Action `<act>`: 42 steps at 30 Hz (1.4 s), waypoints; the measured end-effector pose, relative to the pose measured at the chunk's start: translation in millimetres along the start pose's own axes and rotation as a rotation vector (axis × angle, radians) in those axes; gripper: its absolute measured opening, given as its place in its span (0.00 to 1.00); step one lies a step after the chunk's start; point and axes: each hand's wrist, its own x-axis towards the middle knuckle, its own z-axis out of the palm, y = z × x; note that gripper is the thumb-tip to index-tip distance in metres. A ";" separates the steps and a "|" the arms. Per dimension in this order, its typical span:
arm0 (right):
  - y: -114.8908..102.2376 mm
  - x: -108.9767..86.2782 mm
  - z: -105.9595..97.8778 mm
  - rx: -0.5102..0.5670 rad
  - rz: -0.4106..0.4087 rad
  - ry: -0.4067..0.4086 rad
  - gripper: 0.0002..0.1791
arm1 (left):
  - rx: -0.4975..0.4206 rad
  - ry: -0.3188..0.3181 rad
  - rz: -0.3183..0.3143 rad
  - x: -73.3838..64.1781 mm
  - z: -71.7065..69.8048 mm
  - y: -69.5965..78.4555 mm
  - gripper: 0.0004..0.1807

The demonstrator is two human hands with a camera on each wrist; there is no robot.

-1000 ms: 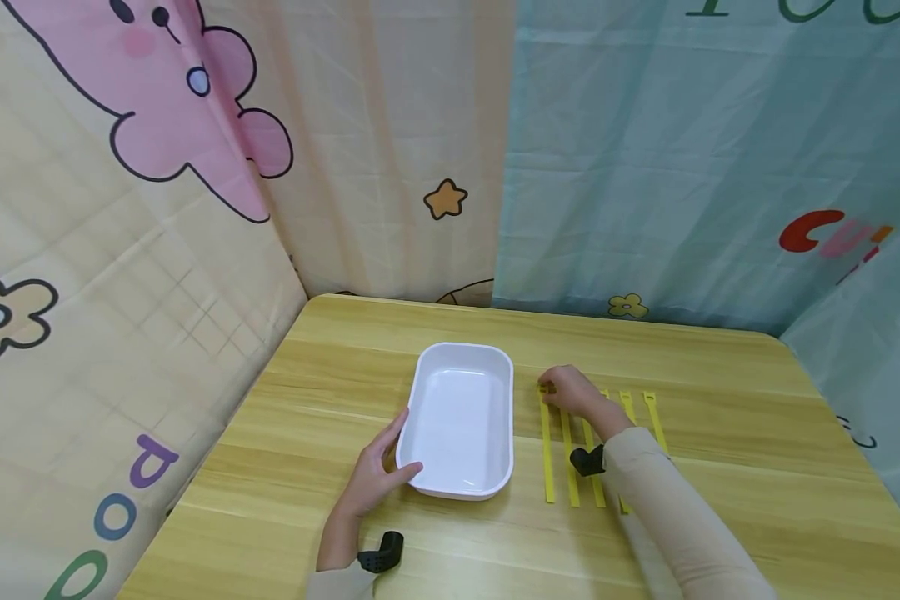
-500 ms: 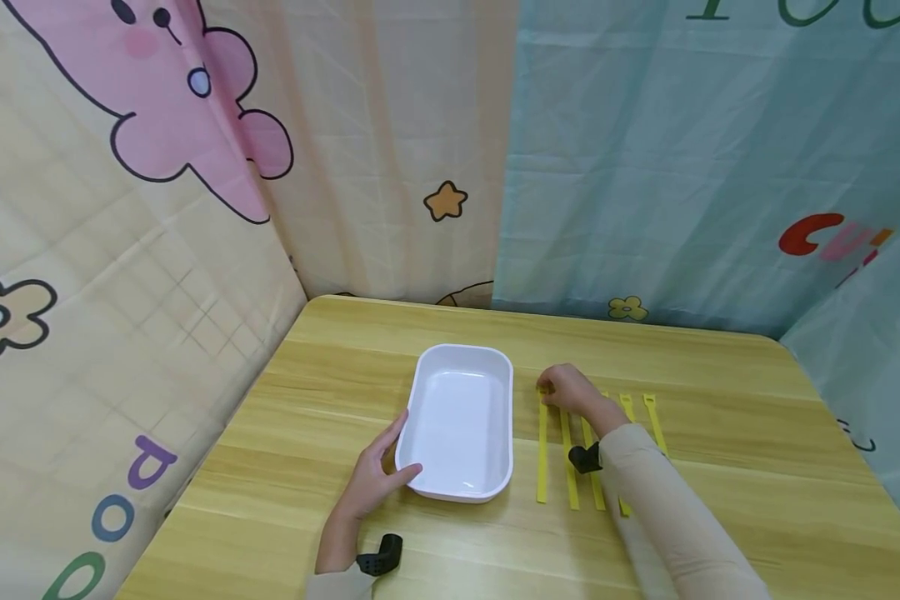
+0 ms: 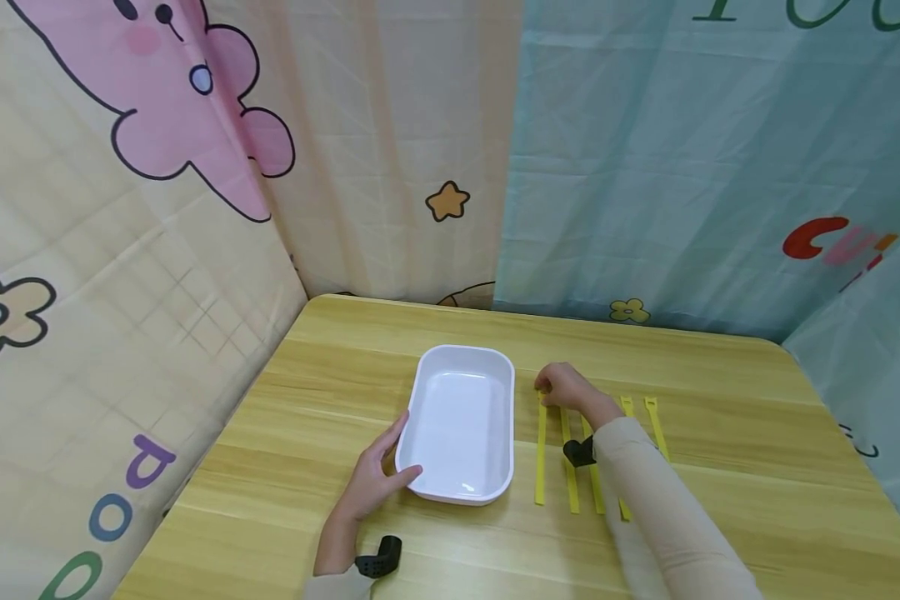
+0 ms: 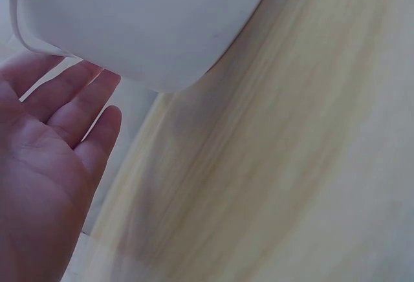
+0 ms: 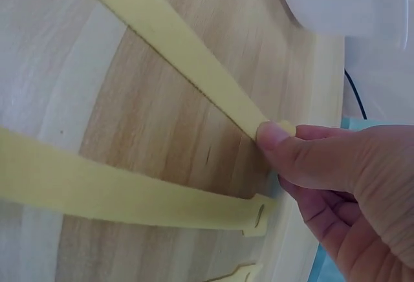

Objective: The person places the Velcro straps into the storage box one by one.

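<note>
My left hand [image 3: 371, 479] holds the near left corner of a white rectangular tray [image 3: 461, 425], thumb over the rim. In the left wrist view, its fingers [image 4: 81, 110] lie along the tray's outer wall. My right hand [image 3: 573, 390] pinches the far end of a yellow hook-and-loop cable tie [image 3: 540, 467] between thumb and forefinger. In the right wrist view, that cable tie [image 5: 187, 55] runs straight from the fingertips, its head mostly hidden by the thumb. Beside it lies another cable tie [image 5: 129, 191] with a slotted head.
Several more yellow cable ties [image 3: 656, 425] lie side by side to the right, partly under the right forearm. The wooden table [image 3: 285, 467] meets printed curtains [image 3: 390, 150] at its back and sides. Each wrist wears a black camera mount [image 3: 380, 557].
The near end of the pinched cable tie has swung left towards the tray, and the right hand has shifted slightly left. The left hand and tray have stayed put.
</note>
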 end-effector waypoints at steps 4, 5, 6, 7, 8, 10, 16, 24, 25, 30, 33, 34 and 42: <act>-1.2 -0.1 -0.3 0.005 0.023 -0.012 0.11 | -0.006 -0.003 0.006 -0.7 0.5 -1.3 0.40; -1.6 -0.4 -0.1 0.010 0.032 -0.015 0.11 | -0.008 -0.005 0.008 -0.8 0.5 -1.5 0.40; -1.8 -0.5 0.2 0.011 0.038 -0.013 0.10 | -0.010 -0.005 0.011 -0.9 0.5 -1.9 0.40; -1.8 -0.6 0.5 0.006 0.038 -0.010 0.10 | -0.011 -0.006 0.015 -1.0 0.4 -2.2 0.41; -2.1 -0.9 0.7 -0.004 0.030 -0.003 0.09 | -0.012 -0.006 0.018 -1.1 0.3 -2.4 0.41; -2.8 -1.1 1.3 -0.014 0.029 0.010 0.09 | -0.008 -0.008 0.032 -1.2 0.1 -2.8 0.40; -5.4 -1.4 4.0 -0.035 0.023 0.034 0.10 | -0.017 -0.011 0.026 -0.9 0.3 -2.1 0.40; -6.3 -3.3 8.1 0.009 0.044 0.079 0.11 | -0.024 -0.009 0.017 -1.1 -0.1 -0.3 0.41; -6.1 -3.5 8.4 0.012 0.047 0.088 0.10 | -0.025 -0.010 0.017 -1.0 -0.3 -0.2 0.41; -2.5 -4.2 8.1 0.015 0.026 0.124 0.09 | -0.027 -0.015 0.023 -0.8 -0.9 -0.2 0.41; -0.9 -5.0 5.7 0.021 0.001 0.134 0.09 | -0.026 -0.016 0.029 -0.9 -1.0 -0.4 0.40; -0.9 -5.7 4.5 0.021 -0.001 0.137 0.09 | -0.026 -0.017 0.028 -1.0 -1.1 -0.4 0.40; -9.3 -13.0 -11.2 0.017 -0.035 0.156 0.10 | -0.014 -0.015 0.003 -0.8 -1.0 0.6 0.40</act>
